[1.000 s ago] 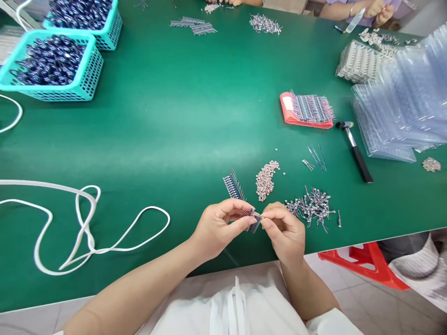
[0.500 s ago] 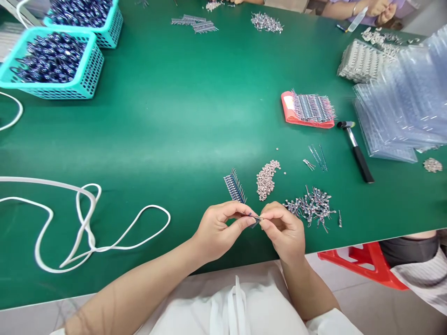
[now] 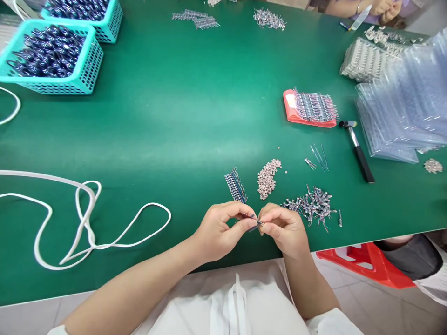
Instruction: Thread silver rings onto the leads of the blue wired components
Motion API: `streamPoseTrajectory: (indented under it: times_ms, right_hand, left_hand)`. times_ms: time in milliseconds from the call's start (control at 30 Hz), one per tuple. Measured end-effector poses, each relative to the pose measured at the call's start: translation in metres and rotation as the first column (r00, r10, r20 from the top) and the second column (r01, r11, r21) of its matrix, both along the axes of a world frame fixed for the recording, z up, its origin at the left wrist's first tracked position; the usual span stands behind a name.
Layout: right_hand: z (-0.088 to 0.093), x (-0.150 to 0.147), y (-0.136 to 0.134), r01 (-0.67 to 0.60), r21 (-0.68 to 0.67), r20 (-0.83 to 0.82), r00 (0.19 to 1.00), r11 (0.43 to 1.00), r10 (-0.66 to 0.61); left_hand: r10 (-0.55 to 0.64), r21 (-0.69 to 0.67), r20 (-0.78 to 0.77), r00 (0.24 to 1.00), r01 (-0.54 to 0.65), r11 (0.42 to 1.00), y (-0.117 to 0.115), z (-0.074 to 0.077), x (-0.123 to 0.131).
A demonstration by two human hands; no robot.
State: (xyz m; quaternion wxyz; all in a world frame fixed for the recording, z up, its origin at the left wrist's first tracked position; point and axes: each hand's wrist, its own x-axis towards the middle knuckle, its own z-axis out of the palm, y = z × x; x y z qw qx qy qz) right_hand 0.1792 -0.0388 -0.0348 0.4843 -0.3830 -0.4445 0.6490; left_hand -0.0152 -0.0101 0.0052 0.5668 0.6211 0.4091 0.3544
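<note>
My left hand (image 3: 223, 230) is closed, thumb and forefinger pinching a small dark blue piece with thin leads (image 3: 253, 227). Right beside it, my right hand (image 3: 286, 228) is closed too; its thumb and forefinger meet at the end of that piece, and what they grip is mostly hidden. Just beyond my left hand lies a blue strip with a row of thin metal pins (image 3: 236, 186). A pile of small pinkish-beige round pieces (image 3: 268, 179) sits past the fingertips. To the right of my right hand is a loose heap of small grey parts with wire leads (image 3: 314, 204).
At far left stand turquoise baskets (image 3: 91, 70) of dark glossy parts. White cord (image 3: 87, 223) loops across the left side. To the right are a red band under pin strips (image 3: 310, 123), a hammer (image 3: 361, 158) and clear plastic trays (image 3: 394, 116). Another person's hands (image 3: 386, 10) are at the far edge.
My right hand has shifted slightly to the right, and its fingertips have moved a little against the small piece. The view has tilted slightly. Both pinches stay closed.
</note>
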Motion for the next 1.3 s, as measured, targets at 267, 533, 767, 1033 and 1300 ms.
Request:
streamPoseTrajectory:
  times_ms: [267,533,767,1033,1300]
  right_hand:
    - [0.0002,0.0035,0.0034,-0.083,-0.125,-0.081,0.994,0.989,0.074]
    - [0.0029,0.0033,0.0041,-0.095,-0.169,-0.074,0.994,0.981,0.083]
    - [0.0022,0.0023,0.0036,-0.091,-0.156,-0.081,0.994,0.984,0.079]
    - [0.0016,0.0005,0.0028,-0.076,-0.147,-0.068,0.996,0.986,0.066]
    - [0.0006,0.0003,0.0034,-0.097,-0.202,-0.114,0.991,0.975,0.075]
  left_hand:
    - [-0.076,-0.004,-0.045,0.996,0.076,0.997,0.0025,0.0031,-0.0033]
    - [-0.086,-0.014,-0.069,0.994,0.086,0.996,0.0023,0.004,-0.0023]
    - [-0.07,0.009,-0.051,0.996,0.07,0.997,0.0003,0.0039,-0.0022]
    - [-0.039,0.072,-0.051,0.998,0.043,0.997,-0.0013,0.0034,-0.0004]
    - [-0.065,0.098,-0.053,0.996,0.07,0.993,-0.0004,0.003,-0.0018]
